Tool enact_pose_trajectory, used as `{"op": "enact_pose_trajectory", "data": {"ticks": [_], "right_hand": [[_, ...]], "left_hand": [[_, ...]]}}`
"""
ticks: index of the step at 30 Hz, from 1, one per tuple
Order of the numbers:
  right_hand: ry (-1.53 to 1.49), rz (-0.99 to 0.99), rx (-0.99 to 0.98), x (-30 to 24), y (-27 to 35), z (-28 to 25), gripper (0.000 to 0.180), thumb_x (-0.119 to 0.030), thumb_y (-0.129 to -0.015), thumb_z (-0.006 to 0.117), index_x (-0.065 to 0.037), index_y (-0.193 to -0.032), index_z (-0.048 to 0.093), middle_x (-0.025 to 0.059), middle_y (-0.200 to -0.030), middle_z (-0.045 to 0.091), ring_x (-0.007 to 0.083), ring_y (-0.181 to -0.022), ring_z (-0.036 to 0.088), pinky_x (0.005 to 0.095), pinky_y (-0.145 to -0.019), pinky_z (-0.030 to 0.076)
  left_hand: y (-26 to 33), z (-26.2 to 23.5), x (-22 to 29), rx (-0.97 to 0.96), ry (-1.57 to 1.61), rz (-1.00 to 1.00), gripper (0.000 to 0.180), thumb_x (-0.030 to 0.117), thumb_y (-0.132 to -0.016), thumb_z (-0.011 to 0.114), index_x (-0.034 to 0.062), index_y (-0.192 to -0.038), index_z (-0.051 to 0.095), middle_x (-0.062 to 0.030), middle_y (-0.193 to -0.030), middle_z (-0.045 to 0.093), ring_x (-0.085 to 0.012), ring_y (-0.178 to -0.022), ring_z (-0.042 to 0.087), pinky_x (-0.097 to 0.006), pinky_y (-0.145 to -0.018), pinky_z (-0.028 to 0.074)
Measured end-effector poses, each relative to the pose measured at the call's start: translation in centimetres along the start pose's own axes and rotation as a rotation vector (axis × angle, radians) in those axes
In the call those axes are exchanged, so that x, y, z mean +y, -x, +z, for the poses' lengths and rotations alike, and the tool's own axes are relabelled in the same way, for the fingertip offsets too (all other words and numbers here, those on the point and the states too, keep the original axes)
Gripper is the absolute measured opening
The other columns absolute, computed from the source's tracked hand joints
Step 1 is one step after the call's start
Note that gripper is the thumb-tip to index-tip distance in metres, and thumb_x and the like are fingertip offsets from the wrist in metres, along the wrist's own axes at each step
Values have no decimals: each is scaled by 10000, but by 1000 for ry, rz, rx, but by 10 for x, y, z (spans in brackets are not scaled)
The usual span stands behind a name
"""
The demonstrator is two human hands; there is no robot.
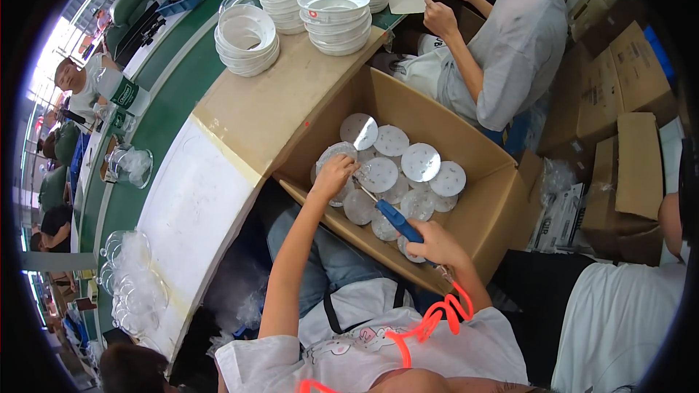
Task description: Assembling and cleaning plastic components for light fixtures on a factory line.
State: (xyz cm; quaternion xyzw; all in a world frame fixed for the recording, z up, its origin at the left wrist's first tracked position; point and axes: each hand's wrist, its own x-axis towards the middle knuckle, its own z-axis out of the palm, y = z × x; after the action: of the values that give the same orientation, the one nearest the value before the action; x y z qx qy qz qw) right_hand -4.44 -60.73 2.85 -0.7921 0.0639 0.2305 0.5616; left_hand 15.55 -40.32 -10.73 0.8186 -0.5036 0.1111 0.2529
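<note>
A blue-handled tool with a thin metal shaft (397, 220) is gripped in my right hand (439, 245), its tip pointing toward my left fingers. My left hand (337, 176) is closed in a pinch at the edge of a round translucent disc (336, 151); its fingertips partly hide the contact. Below both hands, several similar discs, among them a white one (421, 162), lie overlapping in an open cardboard box (484, 227). A bright red coiled cord (437, 314) runs from near my right hand down across my shirt.
Stacks of white ring-shaped parts (335, 18) stand on a brown board (251, 113) beyond the box. A white board (196, 193) borders a green curved conveyor (175, 87) at left. A co-worker (502, 51) sits beyond the box; cardboard cartons (619, 87) stand at right.
</note>
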Motion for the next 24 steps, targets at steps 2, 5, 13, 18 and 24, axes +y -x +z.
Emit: {"op": "enact_pose_trajectory", "data": {"ticks": [2,5,13,18,24], "right_hand": [[36,7,10,2,5,3,317,-229,-664,584,-4,-886,563,155,-639,568,271,-593,580,348,-577,441],[84,-61,16,13,6,8,340,-239,-664,586,-23,-925,574,172,-666,572,308,-618,577,357,-592,441],[-58,-56,42,17,9,2,366,-202,-700,563,-24,-1016,520,124,-710,599,233,-626,593,326,-607,461],[-517,-118,139,27,18,-11,400,-126,-755,500,28,-1120,450,79,-739,571,132,-679,569,268,-624,465],[-638,73,149,59,-112,58,359,-299,-803,559,6,-980,489,70,-722,569,140,-633,574,272,-572,466]], "left_hand": [[1,0,2,44,38,-31,233,36,-656,573,66,-875,647,-70,-813,568,-236,-798,556,-346,-700,456],[-2,-3,2,156,96,-208,238,7,-636,611,78,-857,660,-67,-814,595,-242,-774,573,-347,-675,469],[-20,-39,7,373,227,-435,350,-106,-616,589,89,-894,674,-85,-838,613,-225,-745,602,-288,-646,483],[-73,-137,24,566,416,-551,135,50,-724,685,3,-845,646,-87,-730,590,-153,-656,531,-261,-615,421],[-34,-240,-63,788,185,-602,137,95,-733,701,-15,-778,633,-42,-694,601,-91,-652,513,-230,-611,395]]}}
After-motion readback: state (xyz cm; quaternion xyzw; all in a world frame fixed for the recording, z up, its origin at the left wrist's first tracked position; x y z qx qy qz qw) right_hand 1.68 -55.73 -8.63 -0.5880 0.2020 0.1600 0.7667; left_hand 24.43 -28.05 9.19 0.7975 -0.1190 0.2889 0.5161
